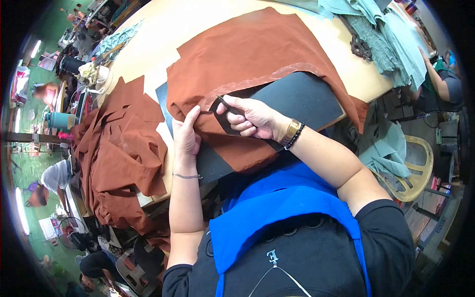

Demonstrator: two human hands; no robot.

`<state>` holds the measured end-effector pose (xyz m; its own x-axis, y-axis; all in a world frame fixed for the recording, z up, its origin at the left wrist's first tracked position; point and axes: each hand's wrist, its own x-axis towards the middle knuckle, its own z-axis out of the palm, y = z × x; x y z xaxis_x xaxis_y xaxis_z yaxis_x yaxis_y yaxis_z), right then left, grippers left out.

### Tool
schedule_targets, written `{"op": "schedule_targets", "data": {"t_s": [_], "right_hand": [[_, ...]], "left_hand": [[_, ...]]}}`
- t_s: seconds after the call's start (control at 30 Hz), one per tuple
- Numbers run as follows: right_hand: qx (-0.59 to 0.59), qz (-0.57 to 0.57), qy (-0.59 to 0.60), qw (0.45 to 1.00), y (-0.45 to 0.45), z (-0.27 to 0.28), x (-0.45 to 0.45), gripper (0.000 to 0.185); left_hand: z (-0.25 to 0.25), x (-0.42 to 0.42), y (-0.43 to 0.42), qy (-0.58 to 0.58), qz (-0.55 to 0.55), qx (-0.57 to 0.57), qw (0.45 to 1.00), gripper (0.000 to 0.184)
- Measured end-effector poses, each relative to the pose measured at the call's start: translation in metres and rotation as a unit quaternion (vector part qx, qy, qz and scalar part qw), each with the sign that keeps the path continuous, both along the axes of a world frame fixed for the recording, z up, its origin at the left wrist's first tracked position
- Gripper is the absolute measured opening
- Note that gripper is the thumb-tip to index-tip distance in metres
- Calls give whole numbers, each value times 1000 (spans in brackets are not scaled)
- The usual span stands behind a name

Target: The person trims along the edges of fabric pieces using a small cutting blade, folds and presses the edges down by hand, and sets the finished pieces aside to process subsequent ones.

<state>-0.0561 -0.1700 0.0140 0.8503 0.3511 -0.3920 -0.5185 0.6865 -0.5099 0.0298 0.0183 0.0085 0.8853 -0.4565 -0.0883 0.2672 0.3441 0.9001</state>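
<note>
A large rust-brown cloth (247,44) lies over a dark board (297,99) in front of me, with a pale strip along its folded-back edge. My left hand (186,136) pinches a fold of this cloth between thumb and fingers. Just to its right, my right hand (255,119) is closed around a small dark tool (223,104) that looks like thread snips. The tool's tip points up and left, close to the cloth; most of its body is hidden in the palm, so its exact kind is unclear.
A heap of brown cloth (121,153) hangs off the left side of the pale table (148,44). Grey-green garments (391,44) lie at the right, near another person's arm (435,79). A yellowish chair (415,168) stands at the right. Other people are at the left.
</note>
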Motion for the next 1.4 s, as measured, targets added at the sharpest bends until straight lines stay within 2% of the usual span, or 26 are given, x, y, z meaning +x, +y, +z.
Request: {"op": "schedule_targets", "data": {"t_s": [0.23, 0.33, 0.53, 0.67, 1.03, 1.13, 1.2, 1.23, 1.27, 1.3, 1.33, 1.4], "right_hand": [[28, 30, -5, 999, -2, -5, -4, 38], [11, 16, 6, 1000, 1, 2, 1, 38], [14, 24, -33, 999, -1, -6, -6, 36], [8, 19, -1, 1000, 2, 4, 1, 36], [2, 24, -13, 1000, 3, -3, 3, 35], [-30, 26, -30, 999, 0, -3, -4, 35], [-71, 19, -41, 996, -8, 9, -22, 36], [-117, -2, -39, 992, -16, 20, -32, 32], [-170, -23, -63, 983, -29, 24, -41, 30], [-222, -41, -82, 971, -44, 26, -51, 29], [-275, -55, -100, 955, -55, 28, -61, 27], [-465, -147, -153, 859, -74, 35, -75, 25]], "left_hand": [[3, 0, 1, 5, 4, 13, 1000, 49], [-1, 1, -1, 5, 0, -25, 1000, 49], [-2, 2, 2, 13, -3, -12, 1000, 48], [2, -1, -2, 5, 13, -9, 1000, 47], [-2, 0, -1, 7, 11, -15, 1000, 43], [1, 0, 5, 33, 5, 29, 999, 49], [18, -16, 7, -73, 24, 162, 984, 58], [-7, -4, 31, -188, 60, 418, 887, 72], [-9, -4, 35, -249, 108, 412, 870, 78], [11, -8, 28, -286, 97, 243, 922, 74], [4, 6, 36, -340, 135, 227, 903, 67], [44, 13, 18, -482, 141, 398, 768, 59]]}}
